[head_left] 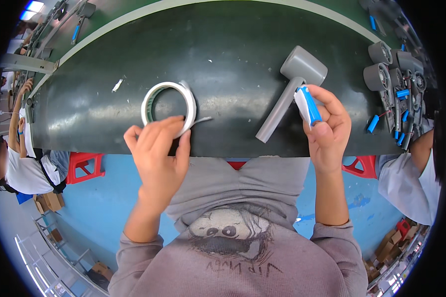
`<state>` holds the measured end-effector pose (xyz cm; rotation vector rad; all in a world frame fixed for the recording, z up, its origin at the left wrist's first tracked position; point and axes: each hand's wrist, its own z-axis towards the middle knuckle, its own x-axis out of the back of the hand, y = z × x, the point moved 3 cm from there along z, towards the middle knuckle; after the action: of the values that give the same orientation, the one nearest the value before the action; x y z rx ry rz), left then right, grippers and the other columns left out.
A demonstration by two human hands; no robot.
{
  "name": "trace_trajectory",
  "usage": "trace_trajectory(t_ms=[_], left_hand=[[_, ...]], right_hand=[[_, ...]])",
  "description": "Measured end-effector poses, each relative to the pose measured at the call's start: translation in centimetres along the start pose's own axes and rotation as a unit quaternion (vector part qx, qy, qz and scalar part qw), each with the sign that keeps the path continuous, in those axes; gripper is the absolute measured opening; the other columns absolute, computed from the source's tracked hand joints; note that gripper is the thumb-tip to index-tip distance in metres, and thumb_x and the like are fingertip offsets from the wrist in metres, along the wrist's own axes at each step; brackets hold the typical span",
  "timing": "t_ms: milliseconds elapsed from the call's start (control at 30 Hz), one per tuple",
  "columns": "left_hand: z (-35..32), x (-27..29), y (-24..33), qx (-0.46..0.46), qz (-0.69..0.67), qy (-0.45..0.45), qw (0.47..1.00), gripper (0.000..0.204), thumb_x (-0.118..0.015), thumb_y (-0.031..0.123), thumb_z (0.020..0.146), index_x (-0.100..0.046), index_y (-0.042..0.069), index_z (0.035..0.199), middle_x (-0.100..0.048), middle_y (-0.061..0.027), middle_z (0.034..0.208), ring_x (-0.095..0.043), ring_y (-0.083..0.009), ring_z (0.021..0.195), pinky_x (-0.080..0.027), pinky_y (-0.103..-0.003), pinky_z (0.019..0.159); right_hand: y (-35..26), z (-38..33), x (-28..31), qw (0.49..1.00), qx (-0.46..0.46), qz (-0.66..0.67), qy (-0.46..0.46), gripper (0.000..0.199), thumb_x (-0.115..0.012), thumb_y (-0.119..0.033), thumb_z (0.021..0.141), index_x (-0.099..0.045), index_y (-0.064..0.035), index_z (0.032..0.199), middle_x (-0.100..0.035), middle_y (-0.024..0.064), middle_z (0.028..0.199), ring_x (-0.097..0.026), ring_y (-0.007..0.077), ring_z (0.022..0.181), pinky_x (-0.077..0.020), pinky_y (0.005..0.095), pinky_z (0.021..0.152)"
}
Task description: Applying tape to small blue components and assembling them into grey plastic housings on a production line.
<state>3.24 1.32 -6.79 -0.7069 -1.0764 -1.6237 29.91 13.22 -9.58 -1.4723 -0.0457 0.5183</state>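
My left hand grips the lower rim of a roll of white tape, thumb and fingers closed on it. A loose tape end sticks out to the right of that rim. My right hand is closed around a small blue cylinder, which looks like a battery cell, with a white strip along its left side. Just behind the right hand lies a grey hair-dryer-shaped body, its long handle slanting toward the near edge. The hand and the blue piece cover part of where head and handle meet.
All this lies on a dark green table. At the right end are piled grey dryer parts and several blue cylinders. White scraps dot the surface. People sit at both sides, near red stools.
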Motion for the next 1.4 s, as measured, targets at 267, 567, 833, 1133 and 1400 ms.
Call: trace_trajectory(t_ms=[267,567,833,1133,1400], left_hand=[[9.1,-0.7,2.7,0.082,-0.247,-0.036,0.965,0.038,-0.078,0.016,0.083,-0.069,-0.003,0.114,-0.07,-0.0153,0.111,-0.065,-0.0245,0.086,-0.049,-0.03,0.074],[16.9,-6.6,9.6,-0.017,-0.096,-0.355,0.93,0.068,-0.078,0.05,0.076,-0.072,-0.007,0.113,-0.073,-0.0255,0.096,-0.074,-0.0357,0.087,-0.058,-0.039,0.078],[15.3,-5.2,3.4,0.095,-0.266,-0.33,0.901,0.055,-0.07,0.039,0.098,-0.066,-0.002,0.134,-0.074,-0.0097,0.1,-0.072,-0.0129,0.085,-0.058,-0.027,0.077],[13.4,-5.7,1.7,0.167,-0.423,-0.338,0.824,0.054,-0.067,0.037,0.101,-0.063,-0.004,0.137,-0.075,-0.0092,0.106,-0.072,-0.0127,0.096,-0.058,-0.026,0.086],[13.5,-6.1,1.4,0.16,-0.436,-0.284,0.839,0.059,-0.076,0.033,0.092,-0.066,-0.013,0.128,-0.074,-0.0154,0.088,-0.072,-0.0161,0.079,-0.058,-0.028,0.074]], right_hand=[[0.2,0.5,-0.7,0.994,-0.015,-0.022,-0.109,0.055,-0.078,-0.004,0.081,-0.06,0.009,0.131,-0.055,-0.0043,0.069,-0.047,0.0023,0.064,-0.0374,0.0199,0.063],[-1.1,0.0,-0.6,0.974,-0.001,-0.165,-0.157,0.057,-0.085,-0.001,0.069,-0.066,0.0023,0.123,-0.058,-0.003,0.067,-0.044,0.0031,0.057,-0.0339,0.0206,0.055],[-0.8,-0.2,-0.4,0.951,0.063,-0.255,-0.163,0.065,-0.085,-0.006,0.06,-0.069,0.0014,0.123,-0.066,0.0027,0.072,-0.046,0.0087,0.056,-0.0371,0.0232,0.058],[-0.6,0.8,-1.8,0.913,0.097,-0.345,-0.196,0.064,-0.087,-0.008,0.06,-0.071,-0.0024,0.122,-0.061,-0.001,0.066,-0.043,0.0118,0.055,-0.0361,0.0281,0.065],[-0.6,0.6,-2.4,0.88,0.121,-0.417,-0.191,0.058,-0.088,-0.01,0.066,-0.072,-0.0059,0.122,-0.059,-0.0018,0.067,-0.049,0.014,0.056,-0.0394,0.0302,0.064]])
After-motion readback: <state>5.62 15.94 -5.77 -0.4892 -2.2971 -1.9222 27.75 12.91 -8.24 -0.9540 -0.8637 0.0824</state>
